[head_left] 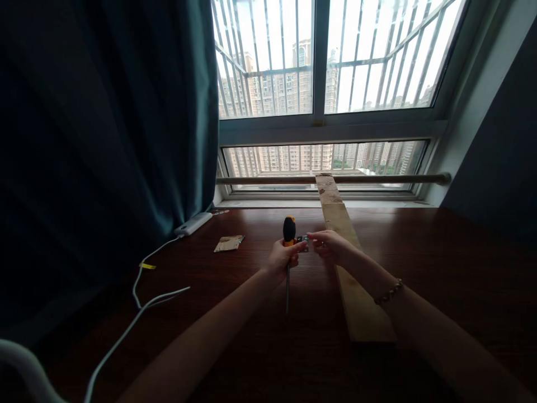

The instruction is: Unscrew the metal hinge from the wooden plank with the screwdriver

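Note:
My left hand (282, 257) is closed around a screwdriver (289, 229) with a black and orange handle, its handle up and its thin shaft pointing down. Between the thumb and fingers of that same hand sits a small metal plate with holes (305, 243), perhaps a hinge or bracket. From the right, my right hand (330, 246) reaches to the plate with thumb and forefinger pinched at its edge. Whatever lies in that pinch is too small to make out. Below my right forearm lies a long wooden board (356, 308), partly covered by it.
On the dark wooden surface (251, 324), a small piece of cardboard or packet (229, 243) lies left of my hands. A white power strip (193, 223) and white cable (126, 330) are farther left, beside a blue curtain (168, 112). The board's far end rests at a window rail (377, 179).

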Action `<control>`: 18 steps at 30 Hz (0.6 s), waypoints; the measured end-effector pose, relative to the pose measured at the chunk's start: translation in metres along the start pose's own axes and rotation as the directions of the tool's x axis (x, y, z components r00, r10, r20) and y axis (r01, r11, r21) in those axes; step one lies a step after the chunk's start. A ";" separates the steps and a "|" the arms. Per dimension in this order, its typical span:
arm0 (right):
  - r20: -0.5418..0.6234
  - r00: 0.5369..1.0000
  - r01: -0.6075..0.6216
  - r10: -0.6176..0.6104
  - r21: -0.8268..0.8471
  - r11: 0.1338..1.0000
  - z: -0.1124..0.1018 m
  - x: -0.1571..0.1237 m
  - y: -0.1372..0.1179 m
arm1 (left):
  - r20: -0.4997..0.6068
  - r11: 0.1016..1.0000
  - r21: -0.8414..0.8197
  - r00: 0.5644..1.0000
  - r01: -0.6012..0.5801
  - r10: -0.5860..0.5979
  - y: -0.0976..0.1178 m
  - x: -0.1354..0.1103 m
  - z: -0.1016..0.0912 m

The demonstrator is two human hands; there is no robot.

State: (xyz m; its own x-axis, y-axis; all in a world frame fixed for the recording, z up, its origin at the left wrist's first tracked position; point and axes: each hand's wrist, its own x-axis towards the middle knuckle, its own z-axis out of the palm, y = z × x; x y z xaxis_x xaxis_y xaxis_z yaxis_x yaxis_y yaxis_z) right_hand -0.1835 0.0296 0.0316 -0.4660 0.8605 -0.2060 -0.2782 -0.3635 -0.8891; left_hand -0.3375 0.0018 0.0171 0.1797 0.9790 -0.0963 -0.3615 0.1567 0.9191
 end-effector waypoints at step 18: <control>-0.128 0.984 0.007 -0.126 -0.671 0.741 0.129 0.082 0.078 | -0.367 0.994 -0.093 0.927 0.049 -0.080 0.017 -0.025 -0.131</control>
State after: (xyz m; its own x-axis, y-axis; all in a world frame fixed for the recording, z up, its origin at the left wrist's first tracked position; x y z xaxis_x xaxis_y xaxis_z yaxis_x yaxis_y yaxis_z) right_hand -0.3522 0.0258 -0.0020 -0.3155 0.9381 -0.1433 0.3544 -0.0236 -0.9348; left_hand -0.4677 -0.0027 -0.0152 -0.1402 0.9428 -0.3025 -0.4356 0.2157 0.8739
